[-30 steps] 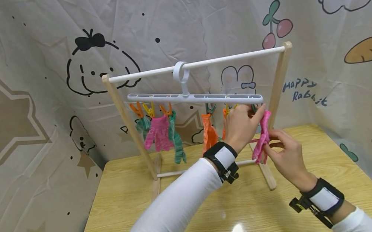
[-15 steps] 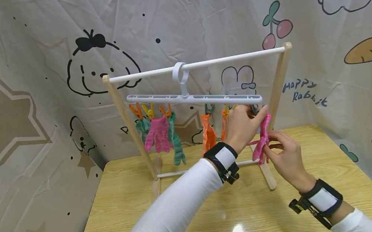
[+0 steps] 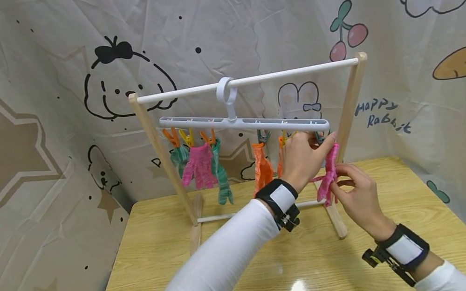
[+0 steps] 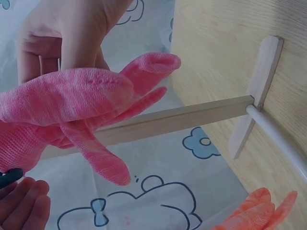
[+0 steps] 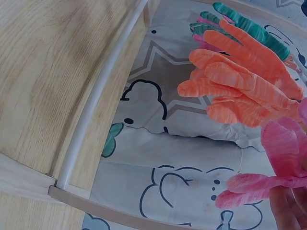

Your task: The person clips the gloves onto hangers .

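Under the right end of a white clip hanger [image 3: 285, 124], my left hand [image 3: 303, 157] grips a dark green clothespin [image 4: 10, 177]. A pink knit glove [image 3: 329, 176] is at that clothespin, its cuff end up and its fingers hanging down. Whether the clothespin's jaws bite the cuff is hidden by my left hand. My right hand [image 3: 360, 194] pinches the glove from its right side, lower down. In the left wrist view, the glove's fingers spread out below my right hand. Orange gloves [image 3: 262, 164] hang just left of my left hand.
A wooden rack [image 3: 349, 106] with a white top rod [image 3: 293, 71] carries the hanger. Green gloves [image 3: 221, 179] and another pink glove [image 3: 199, 165] hang from orange and yellow clothespins on the left half. The rack stands on a wood-grain table [image 3: 244, 266] before a printed curtain.
Both hands stay at nearly the same spots. The upper end of the held pink glove sits slightly lower than a second ago. The hanger and hanging gloves sway slightly.
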Demonstrator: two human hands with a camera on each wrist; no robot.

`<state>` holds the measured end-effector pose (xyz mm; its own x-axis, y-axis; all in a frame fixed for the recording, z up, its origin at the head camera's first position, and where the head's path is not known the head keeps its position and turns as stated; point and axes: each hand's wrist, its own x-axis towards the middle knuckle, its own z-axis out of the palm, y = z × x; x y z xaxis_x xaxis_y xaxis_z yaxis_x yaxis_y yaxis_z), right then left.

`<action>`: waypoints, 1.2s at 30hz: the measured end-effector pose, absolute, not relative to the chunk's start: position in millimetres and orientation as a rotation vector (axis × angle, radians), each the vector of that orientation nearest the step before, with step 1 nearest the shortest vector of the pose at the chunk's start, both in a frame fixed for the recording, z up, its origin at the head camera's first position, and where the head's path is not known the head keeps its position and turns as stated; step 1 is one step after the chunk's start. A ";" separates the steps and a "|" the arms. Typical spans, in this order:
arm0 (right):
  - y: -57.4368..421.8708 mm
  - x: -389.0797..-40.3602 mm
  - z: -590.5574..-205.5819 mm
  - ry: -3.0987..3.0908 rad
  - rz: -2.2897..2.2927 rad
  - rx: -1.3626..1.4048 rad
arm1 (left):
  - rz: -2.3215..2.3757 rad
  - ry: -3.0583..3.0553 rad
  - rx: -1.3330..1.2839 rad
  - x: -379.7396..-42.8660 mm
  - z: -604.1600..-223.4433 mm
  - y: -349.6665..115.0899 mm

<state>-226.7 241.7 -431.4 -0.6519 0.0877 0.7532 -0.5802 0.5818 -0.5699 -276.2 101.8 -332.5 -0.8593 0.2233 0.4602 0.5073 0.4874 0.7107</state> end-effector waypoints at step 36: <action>243.0 -231.6 -437.6 -2.084 1.079 0.360 | -1.334 -2.544 -0.561 -275.4 -358.9 89.8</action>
<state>-231.6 243.0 -437.6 -0.6801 0.0868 0.7279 -0.5444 0.6052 -0.5808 -275.4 89.8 -358.9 -0.9045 0.2320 0.3577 0.4262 0.5165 0.7427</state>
